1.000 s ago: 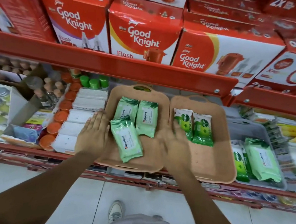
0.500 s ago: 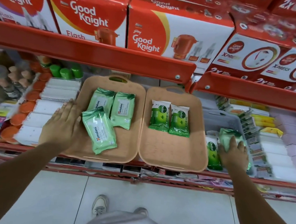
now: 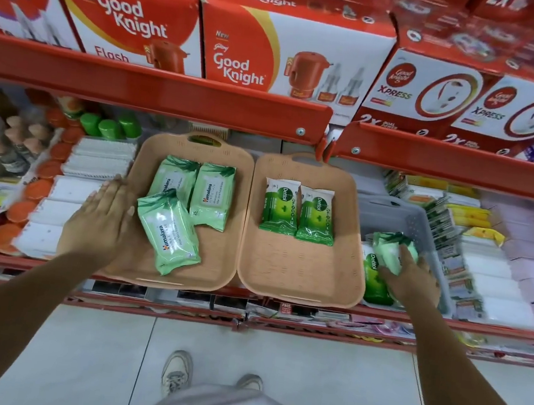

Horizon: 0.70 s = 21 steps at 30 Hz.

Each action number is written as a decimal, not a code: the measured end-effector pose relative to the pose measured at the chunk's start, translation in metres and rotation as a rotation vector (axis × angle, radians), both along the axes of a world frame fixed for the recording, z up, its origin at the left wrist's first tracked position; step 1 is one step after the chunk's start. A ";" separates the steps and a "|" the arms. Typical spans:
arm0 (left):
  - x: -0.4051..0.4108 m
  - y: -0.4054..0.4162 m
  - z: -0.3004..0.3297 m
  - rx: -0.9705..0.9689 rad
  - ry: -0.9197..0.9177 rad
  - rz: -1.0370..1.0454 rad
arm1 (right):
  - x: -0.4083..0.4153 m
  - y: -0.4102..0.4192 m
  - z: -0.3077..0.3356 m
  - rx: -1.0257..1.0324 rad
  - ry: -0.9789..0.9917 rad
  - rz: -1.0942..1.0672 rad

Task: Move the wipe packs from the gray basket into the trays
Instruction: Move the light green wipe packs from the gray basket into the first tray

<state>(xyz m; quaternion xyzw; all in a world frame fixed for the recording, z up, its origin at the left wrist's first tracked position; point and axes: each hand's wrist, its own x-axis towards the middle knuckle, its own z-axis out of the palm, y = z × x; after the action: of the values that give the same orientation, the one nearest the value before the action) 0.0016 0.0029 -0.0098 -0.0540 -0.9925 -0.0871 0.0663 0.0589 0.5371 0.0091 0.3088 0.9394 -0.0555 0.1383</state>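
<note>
Two tan trays sit side by side on the lower shelf. The left tray (image 3: 127,263) holds three pale green Himalaya wipe packs (image 3: 170,231). In the right tray (image 3: 301,272) lie two dark green Dettol packs (image 3: 297,210). The gray basket (image 3: 403,213) stands to the right of the trays. My right hand (image 3: 412,277) is inside it, closed around a pale green wipe pack (image 3: 385,252). A Dettol pack (image 3: 371,279) lies beside it in the basket. My left hand (image 3: 102,218) rests flat on the left tray's left rim, fingers apart.
A red shelf edge (image 3: 158,92) overhangs the trays, with Good Knight boxes (image 3: 275,45) on top. White packs (image 3: 72,195) and orange-capped items (image 3: 36,188) crowd the left; stacked small packets (image 3: 452,241) crowd the basket's right. Tiled floor and my shoes (image 3: 177,372) lie below.
My right hand left the gap between the trays, reached right into the gray basket and closed on a pale green pack. My left hand stayed on the left tray's rim.
</note>
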 end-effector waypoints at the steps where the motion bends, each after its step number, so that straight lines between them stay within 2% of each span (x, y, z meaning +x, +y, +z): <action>1: 0.000 0.000 0.000 -0.003 -0.003 -0.002 | -0.001 0.002 0.001 0.012 0.004 0.015; 4: 0.000 0.000 0.000 -0.006 -0.009 0.001 | 0.001 -0.006 0.009 0.055 0.086 0.036; 7: 0.000 0.002 0.000 0.005 -0.012 0.009 | 0.004 -0.033 0.023 0.042 0.276 0.057; 12: 0.001 0.002 0.003 0.011 -0.024 0.009 | -0.004 -0.123 0.061 -0.104 0.491 0.245; 17: 0.001 0.002 0.003 0.019 -0.029 0.016 | -0.026 -0.228 0.069 -0.192 0.364 0.494; 21: 0.001 0.004 0.004 0.023 -0.038 0.019 | -0.056 -0.289 0.064 -0.165 0.270 0.577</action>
<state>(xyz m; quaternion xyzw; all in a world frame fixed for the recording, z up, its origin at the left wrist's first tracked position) 0.0024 0.0073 -0.0063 -0.0423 -0.9930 -0.0987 0.0491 0.0027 0.2481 0.0734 0.0074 0.9903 -0.1305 0.0470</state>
